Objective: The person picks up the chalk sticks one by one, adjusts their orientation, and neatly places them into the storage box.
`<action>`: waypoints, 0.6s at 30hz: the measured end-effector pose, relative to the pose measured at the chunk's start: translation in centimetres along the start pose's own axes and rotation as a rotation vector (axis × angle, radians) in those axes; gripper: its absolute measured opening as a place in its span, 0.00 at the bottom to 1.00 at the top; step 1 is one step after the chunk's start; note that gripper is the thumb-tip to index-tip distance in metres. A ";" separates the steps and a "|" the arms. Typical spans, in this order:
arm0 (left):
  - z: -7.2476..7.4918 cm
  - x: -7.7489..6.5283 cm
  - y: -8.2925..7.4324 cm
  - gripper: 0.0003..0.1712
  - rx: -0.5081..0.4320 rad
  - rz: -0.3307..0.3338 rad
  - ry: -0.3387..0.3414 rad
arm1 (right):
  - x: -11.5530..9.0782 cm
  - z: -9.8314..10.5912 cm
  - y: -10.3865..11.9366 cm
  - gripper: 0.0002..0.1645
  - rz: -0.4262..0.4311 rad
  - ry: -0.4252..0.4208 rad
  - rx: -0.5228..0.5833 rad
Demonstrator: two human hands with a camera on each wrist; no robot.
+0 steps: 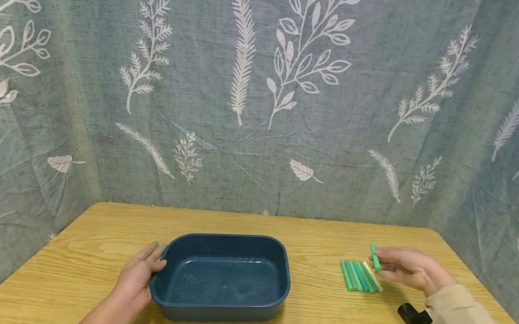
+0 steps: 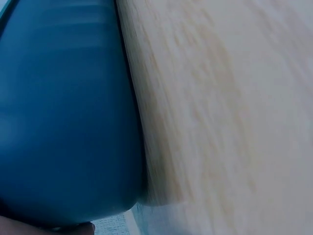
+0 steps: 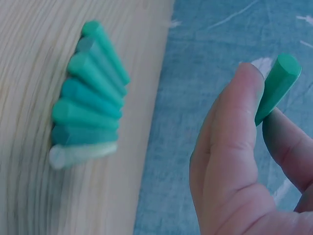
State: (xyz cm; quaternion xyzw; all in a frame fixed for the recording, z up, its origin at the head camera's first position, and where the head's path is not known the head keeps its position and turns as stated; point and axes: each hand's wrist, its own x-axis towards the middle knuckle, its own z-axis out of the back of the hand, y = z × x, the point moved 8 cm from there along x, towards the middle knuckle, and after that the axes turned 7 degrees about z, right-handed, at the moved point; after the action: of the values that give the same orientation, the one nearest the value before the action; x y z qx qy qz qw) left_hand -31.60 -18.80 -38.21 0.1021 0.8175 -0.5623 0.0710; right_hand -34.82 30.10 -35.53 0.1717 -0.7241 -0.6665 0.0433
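A dark blue rectangular basin [image 1: 216,313] with rounded corners stands on the table, and I see nothing inside it. My left hand [image 1: 136,276] holds its left end, thumb at the rim and fingers along the outer wall. The left wrist view shows the basin's side [image 2: 73,122] and part of a finger at the bottom. At the right, my right hand [image 1: 409,267] pinches a green chalk stick [image 3: 279,85] between thumb and fingertips, above the table. Beside that hand lies a row of chalk sticks [image 1: 359,277] in several greens, with a pale yellow one [image 1: 373,277] at its right end.
The wooden table [image 1: 308,319] carries the basin left of centre and the chalk row to its right. A patterned grey-green curtain [image 1: 248,171] hangs behind and at both sides. A black device [image 1: 415,317] sits by the right wrist.
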 end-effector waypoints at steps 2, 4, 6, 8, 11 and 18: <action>0.1 0.0 0.0 0.37 -0.002 0.000 -0.002 | 0.2 -0.6 0.1 0.11 0.005 0.005 0.006; 0.1 0.0 0.0 0.37 0.001 -0.003 -0.001 | 0.3 -1.2 0.3 0.08 0.008 0.007 0.021; 0.1 -0.1 0.0 0.37 0.004 -0.007 -0.004 | 0.4 -1.8 0.4 0.06 0.018 0.018 0.047; 0.0 -0.1 0.0 0.37 0.006 -0.009 -0.005 | 0.5 -2.4 0.5 0.08 0.024 0.033 0.085; 0.0 -0.2 -0.1 0.37 0.012 -0.014 -0.005 | 0.6 -3.1 0.5 0.11 0.030 0.054 0.120; 0.0 -0.2 -0.1 0.37 0.020 -0.013 -0.018 | 1.0 -4.1 0.4 0.09 0.030 0.043 0.125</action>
State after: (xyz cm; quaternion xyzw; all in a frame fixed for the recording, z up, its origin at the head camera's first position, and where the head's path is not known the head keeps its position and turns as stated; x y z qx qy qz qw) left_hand -31.46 -18.86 -38.09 0.0924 0.8119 -0.5717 0.0736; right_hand -34.63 25.94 -34.81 0.1776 -0.7658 -0.6154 0.0581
